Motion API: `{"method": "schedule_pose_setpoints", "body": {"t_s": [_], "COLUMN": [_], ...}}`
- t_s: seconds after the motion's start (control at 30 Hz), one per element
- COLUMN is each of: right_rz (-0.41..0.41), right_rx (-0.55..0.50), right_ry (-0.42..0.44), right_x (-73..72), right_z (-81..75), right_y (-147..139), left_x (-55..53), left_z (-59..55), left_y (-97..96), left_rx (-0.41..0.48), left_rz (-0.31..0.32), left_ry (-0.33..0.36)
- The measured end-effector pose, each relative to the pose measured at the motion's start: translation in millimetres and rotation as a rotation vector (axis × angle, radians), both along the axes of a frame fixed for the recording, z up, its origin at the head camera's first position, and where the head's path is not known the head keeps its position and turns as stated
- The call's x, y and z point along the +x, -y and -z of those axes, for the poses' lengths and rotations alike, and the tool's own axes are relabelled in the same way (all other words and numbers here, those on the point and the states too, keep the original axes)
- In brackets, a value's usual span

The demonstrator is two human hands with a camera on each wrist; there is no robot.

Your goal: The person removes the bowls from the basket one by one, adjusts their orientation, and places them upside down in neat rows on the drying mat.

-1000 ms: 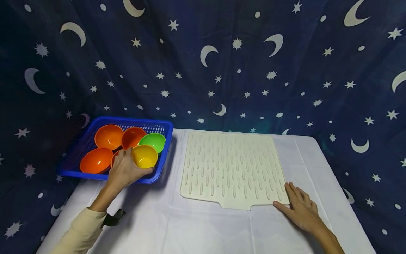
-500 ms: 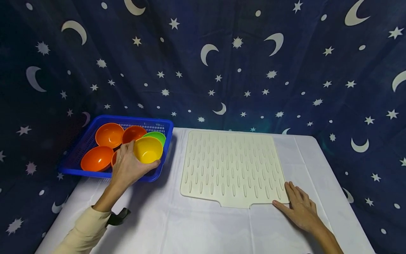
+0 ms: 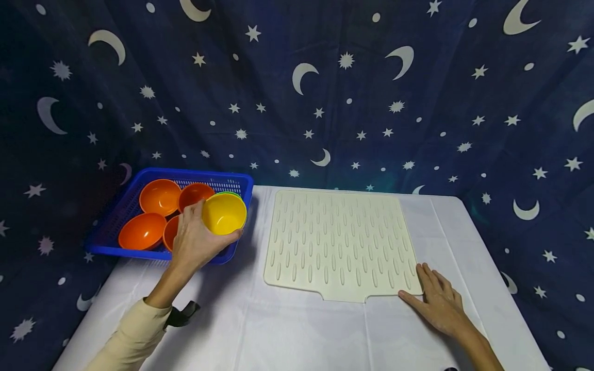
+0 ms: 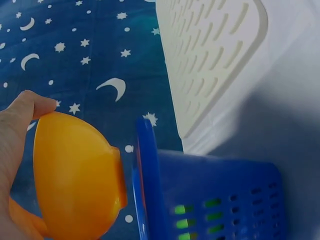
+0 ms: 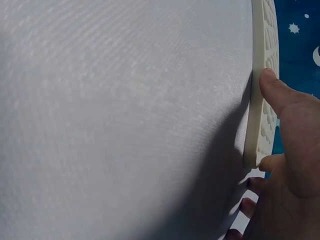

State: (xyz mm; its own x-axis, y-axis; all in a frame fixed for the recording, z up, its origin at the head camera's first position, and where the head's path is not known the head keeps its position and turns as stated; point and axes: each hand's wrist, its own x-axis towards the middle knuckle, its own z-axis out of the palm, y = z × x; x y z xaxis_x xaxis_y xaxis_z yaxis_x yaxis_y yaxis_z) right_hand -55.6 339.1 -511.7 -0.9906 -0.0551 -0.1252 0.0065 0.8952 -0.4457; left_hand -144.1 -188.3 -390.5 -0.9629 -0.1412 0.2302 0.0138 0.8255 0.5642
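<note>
Yellow bowl (image 3: 225, 214): above blue basket (image 3: 241, 180), at left.
Left hand (image 3: 197, 237): partly curled, gripping bowl.
Right hand (image 3: 438, 304): fingers extended, touching cream mat (image 3: 341, 242) at near right corner.

Starry drapes (image 3: 274, 82) around a white-covered table (image 3: 301, 335) suggest a staged set.

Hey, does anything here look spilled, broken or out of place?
Nothing looks spilled or broken, and the cream mat appears to lie flat. One small oddity: a dark flap juts out, loose-looking, by the left sleeve. I can't tell what it is.
</note>
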Motion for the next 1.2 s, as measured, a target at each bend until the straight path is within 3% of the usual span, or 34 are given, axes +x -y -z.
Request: {"method": "schedule_pose_setpoints", "body": {"t_s": [0.43, 1.2], "right_rz": [0.011, 0.016], "right_rx": [-0.009, -0.007], "right_ry": [0.003, -0.017], "right_x": [1.4, -0.4], "right_z": [-1.2, 0.6], "right_y": [1, 2], "left_x": [-3.1, -5.6], "left_z": [-2.2, 4.3], "left_y": [-24.1, -52.1], "left_rx": [0.000, 0.045], "left_rz": [0.043, 0.118], "left_ry": [-0.010, 0.002]}}
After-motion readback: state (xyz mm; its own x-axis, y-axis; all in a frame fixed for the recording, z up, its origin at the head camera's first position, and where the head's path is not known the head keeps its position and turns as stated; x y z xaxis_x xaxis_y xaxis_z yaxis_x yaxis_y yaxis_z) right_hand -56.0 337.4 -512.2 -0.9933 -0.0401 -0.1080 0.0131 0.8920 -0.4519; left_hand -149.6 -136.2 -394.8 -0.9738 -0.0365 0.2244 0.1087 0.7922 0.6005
